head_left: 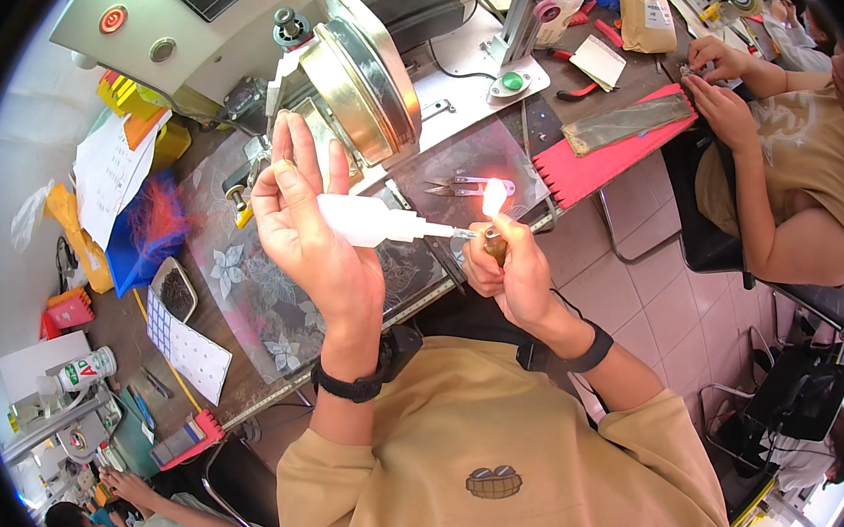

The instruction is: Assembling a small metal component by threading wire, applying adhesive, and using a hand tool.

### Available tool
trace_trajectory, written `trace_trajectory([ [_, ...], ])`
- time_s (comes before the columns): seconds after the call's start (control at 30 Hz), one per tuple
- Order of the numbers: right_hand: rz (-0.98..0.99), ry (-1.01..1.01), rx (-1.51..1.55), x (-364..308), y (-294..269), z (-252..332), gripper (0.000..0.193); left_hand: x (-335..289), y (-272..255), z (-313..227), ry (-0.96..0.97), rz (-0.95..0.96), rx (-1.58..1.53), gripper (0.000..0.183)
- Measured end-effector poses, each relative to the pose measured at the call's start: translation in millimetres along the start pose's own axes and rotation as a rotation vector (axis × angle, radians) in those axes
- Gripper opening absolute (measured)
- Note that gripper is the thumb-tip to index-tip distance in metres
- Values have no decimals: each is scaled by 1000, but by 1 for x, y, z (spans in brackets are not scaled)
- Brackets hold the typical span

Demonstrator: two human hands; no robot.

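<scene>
A white squeeze bottle [368, 220] with a long thin nozzle lies almost level in my left hand [308, 218]. My thumb and palm grip it, while some fingers stretch upward. The nozzle points right, and its metal tip reaches my right hand [525, 272]. That hand is closed round a yellowish lighter [495, 245], thumb on top. A bright flame [495, 197] rises from the lighter, close to the nozzle tip; whether it touches the tip I cannot tell. Just behind the flame, a pair of thread snips [466, 187] rests on the bench.
Ahead stands a machine with a gold-coloured drum [352, 89] and a green button [510, 83]. A pink mat [575, 172] carries a grey slab [628, 123]. A co-worker's hands [723, 87] work at the right. Papers [188, 344] and a blue bin [143, 233] are at left.
</scene>
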State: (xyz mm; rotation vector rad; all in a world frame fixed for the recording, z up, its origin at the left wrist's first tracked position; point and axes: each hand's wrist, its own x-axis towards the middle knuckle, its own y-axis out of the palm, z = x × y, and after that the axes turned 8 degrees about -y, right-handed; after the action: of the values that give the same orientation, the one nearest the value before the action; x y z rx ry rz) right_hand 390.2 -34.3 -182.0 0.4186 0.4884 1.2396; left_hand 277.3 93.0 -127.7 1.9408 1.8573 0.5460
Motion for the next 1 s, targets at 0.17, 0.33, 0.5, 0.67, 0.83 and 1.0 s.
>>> trace_trajectory([
  [0.17, 14, -1, 26, 0, 1, -2, 54, 1, 0, 4, 26, -3, -22, 15],
  [0.33, 33, -35, 18, -2, 2, -2, 56, 2, -1, 1, 31, 8, -20, 14],
  [0.5, 53, -126, 125, -4, 1, 8, 40, 3, -3, 0, 36, 25, -29, 14],
  [0.67, -46, -211, 32, -6, 7, 6, 18, 3, -3, 0, 30, 20, -29, 14],
  [0.83, -132, -456, -323, -5, 5, -2, 16, 3, -2, -1, 21, 18, -34, 13],
  [1.0, -198, -450, -319, -5, 6, 3, 15, 3, -3, -1, 23, 20, -28, 13],
])
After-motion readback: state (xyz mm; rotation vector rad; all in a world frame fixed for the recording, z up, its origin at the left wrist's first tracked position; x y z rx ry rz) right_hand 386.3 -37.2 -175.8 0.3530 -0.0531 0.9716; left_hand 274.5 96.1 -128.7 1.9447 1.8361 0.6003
